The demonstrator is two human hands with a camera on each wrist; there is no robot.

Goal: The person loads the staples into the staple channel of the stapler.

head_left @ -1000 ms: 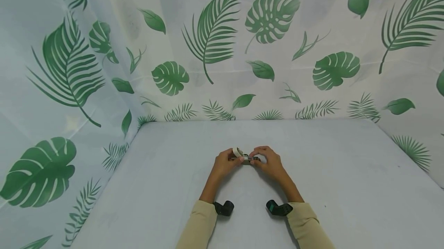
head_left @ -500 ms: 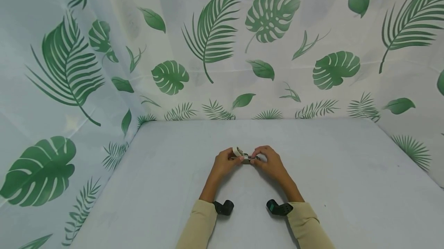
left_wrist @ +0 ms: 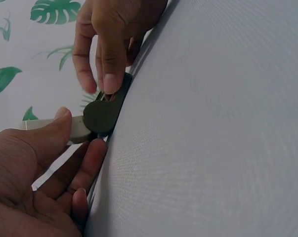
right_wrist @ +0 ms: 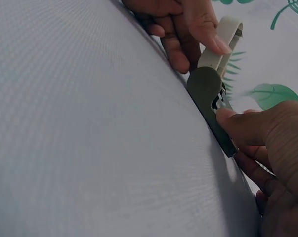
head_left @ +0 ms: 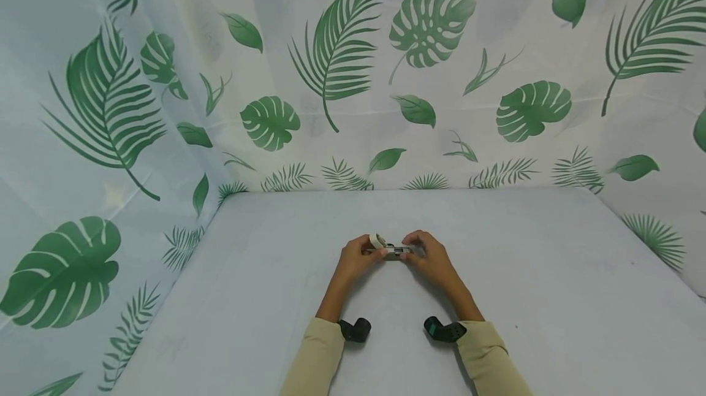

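A small hinged device with a dark green body (left_wrist: pixel 100 117) and a cream arm (right_wrist: pixel 228 37) lies low over the white surface, its arm angled up from the round joint. In the head view the left hand (head_left: pixel 355 259) pinches it at the cream arm and joint, thumb on the near side. The right hand (head_left: pixel 432 261) holds the opposite end of the green body. In the right wrist view, that hand's thumb (right_wrist: pixel 229 118) presses beside a slot with metal parts, with other fingers beyond the body. Fingers partly cover the device.
The white tabletop (head_left: pixel 276 298) extends on all sides of the hands. Leaf-printed cloth (head_left: pixel 353 77) hangs behind and at both sides. A black wrist camera (head_left: pixel 355 330) sits by the left cuff, another (head_left: pixel 444 330) by the right.
The right hand's upper fingers have shifted slightly back from the middle of the device, showing more of its top. The left hand has stayed almost still, keeping its hold.
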